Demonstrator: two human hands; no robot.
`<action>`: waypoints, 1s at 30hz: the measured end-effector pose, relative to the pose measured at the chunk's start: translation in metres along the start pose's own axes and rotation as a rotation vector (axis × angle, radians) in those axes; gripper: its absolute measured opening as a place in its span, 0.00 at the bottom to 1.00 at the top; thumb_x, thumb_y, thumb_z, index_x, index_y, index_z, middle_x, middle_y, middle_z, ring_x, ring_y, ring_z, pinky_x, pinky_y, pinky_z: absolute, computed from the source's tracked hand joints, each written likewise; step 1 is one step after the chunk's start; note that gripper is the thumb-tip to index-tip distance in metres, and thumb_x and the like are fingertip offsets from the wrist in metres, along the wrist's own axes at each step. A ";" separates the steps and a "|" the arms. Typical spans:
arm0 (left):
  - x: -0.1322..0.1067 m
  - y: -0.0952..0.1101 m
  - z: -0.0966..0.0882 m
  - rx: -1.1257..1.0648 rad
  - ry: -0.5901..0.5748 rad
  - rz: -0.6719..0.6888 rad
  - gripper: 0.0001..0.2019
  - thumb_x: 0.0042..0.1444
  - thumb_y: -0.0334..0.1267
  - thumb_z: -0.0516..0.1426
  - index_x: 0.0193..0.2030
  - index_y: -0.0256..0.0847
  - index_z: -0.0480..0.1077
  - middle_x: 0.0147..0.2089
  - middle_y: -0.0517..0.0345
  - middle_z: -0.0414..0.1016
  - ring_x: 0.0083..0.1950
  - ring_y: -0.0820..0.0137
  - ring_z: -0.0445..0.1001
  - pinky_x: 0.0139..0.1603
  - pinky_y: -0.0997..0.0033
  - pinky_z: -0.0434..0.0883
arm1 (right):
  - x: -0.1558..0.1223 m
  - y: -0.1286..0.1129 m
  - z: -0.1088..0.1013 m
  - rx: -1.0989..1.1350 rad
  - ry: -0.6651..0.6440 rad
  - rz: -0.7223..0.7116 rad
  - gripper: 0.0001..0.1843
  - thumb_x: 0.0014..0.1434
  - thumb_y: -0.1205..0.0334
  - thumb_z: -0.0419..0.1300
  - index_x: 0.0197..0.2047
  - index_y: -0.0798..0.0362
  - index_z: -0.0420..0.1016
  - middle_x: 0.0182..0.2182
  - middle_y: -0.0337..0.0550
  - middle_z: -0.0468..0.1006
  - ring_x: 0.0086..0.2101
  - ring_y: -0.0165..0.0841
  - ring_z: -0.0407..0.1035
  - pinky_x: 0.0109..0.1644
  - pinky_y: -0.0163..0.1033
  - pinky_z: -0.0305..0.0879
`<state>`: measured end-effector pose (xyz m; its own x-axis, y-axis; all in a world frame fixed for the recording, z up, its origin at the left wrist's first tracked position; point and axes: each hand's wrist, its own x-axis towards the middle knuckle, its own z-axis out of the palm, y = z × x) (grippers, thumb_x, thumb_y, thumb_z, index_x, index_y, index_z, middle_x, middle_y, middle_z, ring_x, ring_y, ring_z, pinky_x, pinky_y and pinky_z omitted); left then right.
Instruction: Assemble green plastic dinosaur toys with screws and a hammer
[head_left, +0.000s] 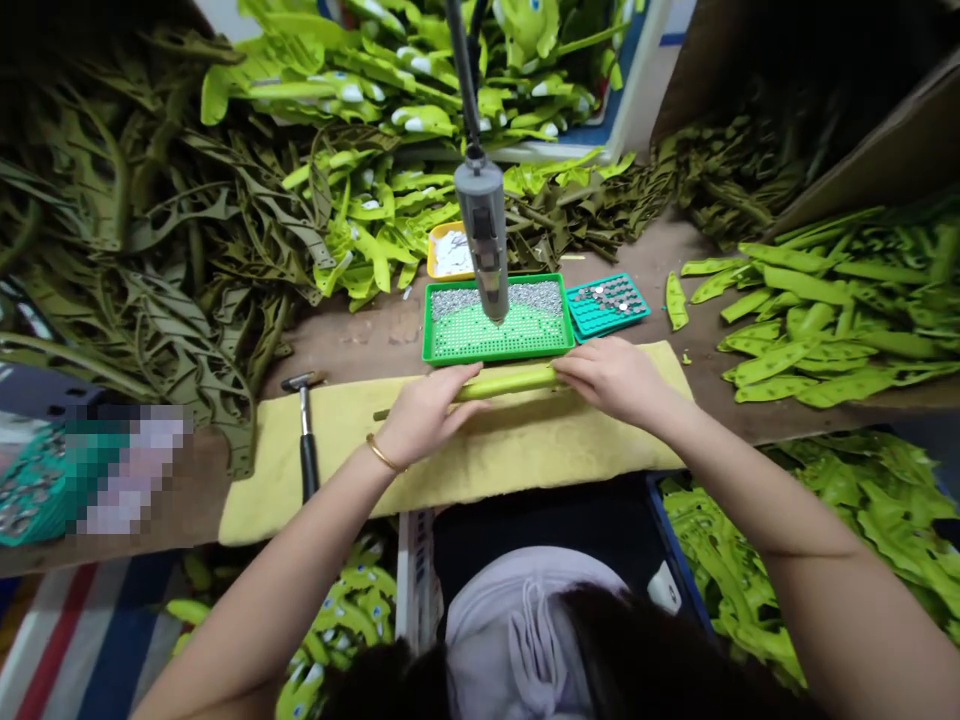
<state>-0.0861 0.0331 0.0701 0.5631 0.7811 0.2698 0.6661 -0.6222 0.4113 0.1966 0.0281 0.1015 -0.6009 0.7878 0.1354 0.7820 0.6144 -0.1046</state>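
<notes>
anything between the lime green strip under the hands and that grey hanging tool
Yes: the green plastic tray of silver studs sits between the lime green strip and the grey cylindrical tool, right under its tip.

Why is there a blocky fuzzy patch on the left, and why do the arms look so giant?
In the head view, the pixelated patch hides what lies there, so that cannot be told; the wide view makes the left arm and right arm look huge near the bottom edges; the top-left corner falls into dark shadow.

pixelated patch [127, 470]: blurred | tray studs [495, 298]: too small to tell
</notes>
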 end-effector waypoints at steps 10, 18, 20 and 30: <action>-0.053 -0.037 -0.007 0.109 0.050 0.204 0.22 0.59 0.30 0.52 0.59 0.50 0.68 0.52 0.50 0.78 0.52 0.60 0.77 0.52 0.57 0.75 | 0.025 0.136 -0.034 0.058 0.378 0.621 0.22 0.66 0.50 0.46 0.42 0.54 0.77 0.43 0.48 0.79 0.44 0.32 0.70 0.51 0.42 0.63; -0.051 -0.011 0.008 0.198 0.032 0.147 0.30 0.56 0.33 0.58 0.66 0.48 0.58 0.60 0.43 0.71 0.60 0.54 0.70 0.57 0.49 0.71 | 0.023 0.270 -0.030 -0.048 0.217 0.958 0.16 0.59 0.65 0.54 0.45 0.68 0.73 0.45 0.69 0.75 0.46 0.44 0.71 0.50 0.50 0.63; -0.022 0.013 0.025 0.193 0.060 0.178 0.32 0.57 0.34 0.58 0.68 0.44 0.54 0.61 0.42 0.69 0.63 0.54 0.67 0.61 0.50 0.68 | 0.021 0.257 -0.045 -0.067 0.350 0.900 0.14 0.59 0.65 0.53 0.44 0.64 0.74 0.41 0.62 0.78 0.42 0.42 0.73 0.48 0.48 0.64; 0.043 0.045 0.067 0.047 -0.032 -0.005 0.29 0.51 0.52 0.62 0.54 0.34 0.65 0.64 0.32 0.63 0.67 0.45 0.59 0.63 0.41 0.61 | -0.046 0.140 -0.169 0.530 0.730 0.608 0.23 0.54 0.48 0.64 0.51 0.48 0.73 0.38 0.50 0.80 0.35 0.38 0.76 0.39 0.46 0.70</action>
<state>0.0013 0.0350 0.0416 0.5743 0.7829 0.2394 0.6908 -0.6203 0.3715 0.3611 0.0708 0.2471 0.2432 0.8584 0.4516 0.6390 0.2085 -0.7404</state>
